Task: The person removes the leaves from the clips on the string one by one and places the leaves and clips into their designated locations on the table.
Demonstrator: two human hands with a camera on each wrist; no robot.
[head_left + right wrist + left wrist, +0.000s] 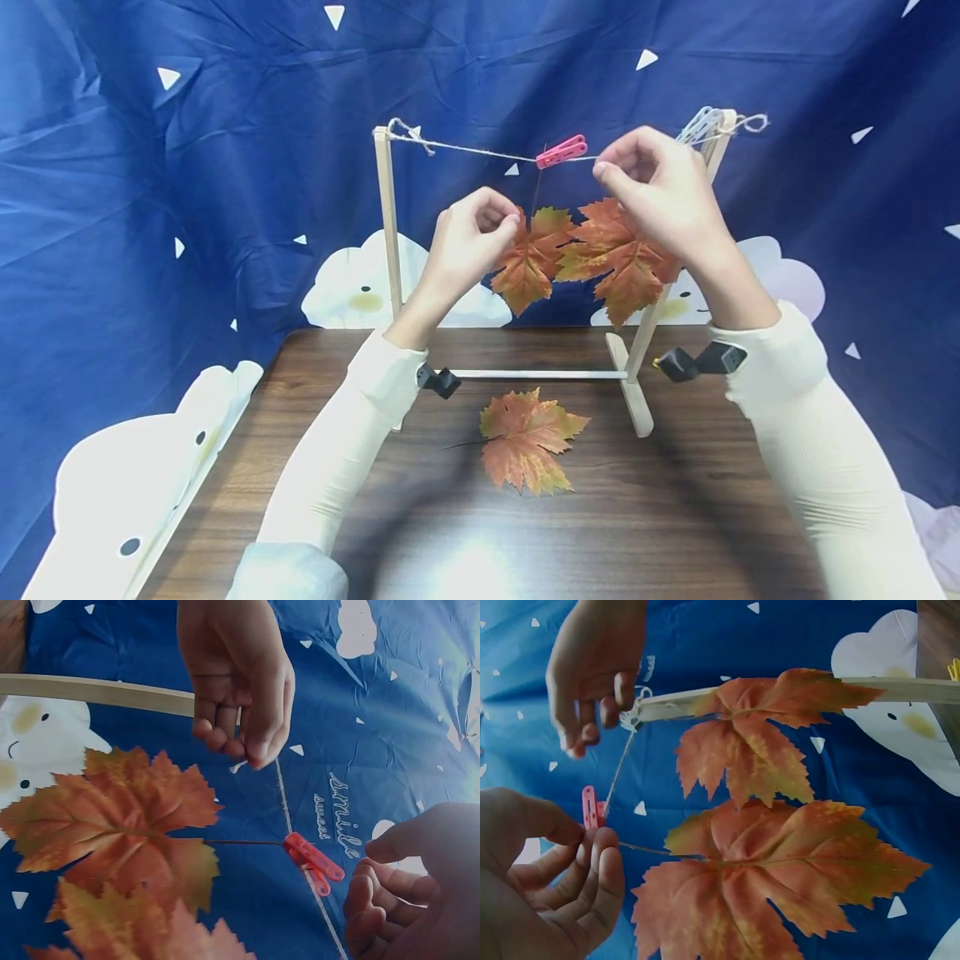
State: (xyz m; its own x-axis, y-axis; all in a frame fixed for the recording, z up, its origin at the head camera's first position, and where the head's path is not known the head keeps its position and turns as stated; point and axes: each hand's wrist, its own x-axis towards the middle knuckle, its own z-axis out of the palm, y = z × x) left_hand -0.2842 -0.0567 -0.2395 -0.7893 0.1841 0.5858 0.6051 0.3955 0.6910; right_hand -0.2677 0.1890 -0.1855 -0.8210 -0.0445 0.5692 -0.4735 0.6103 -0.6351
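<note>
A pink clothespin [561,152] sits on a thin string [472,150], with the stem of an orange autumn leaf [528,258] in its jaws. My right hand [663,187] is just right of the clothespin, fingers bent and apart from it in the right wrist view. My left hand [476,233] hovers left of the hanging leaf's stem, fingers loosely curled, nothing visible between them. A second orange leaf [618,258] hangs behind my right hand, which hides its upper end in the head view. A pale clothespin [699,125] is at the string's right end.
The string is tied between two wooden posts [388,217] of a stand, joined low down by a white bar [532,374]. Another autumn leaf [528,442] lies on the brown wooden table [637,517] in front. A blue cloth [247,108] with clouds hangs behind.
</note>
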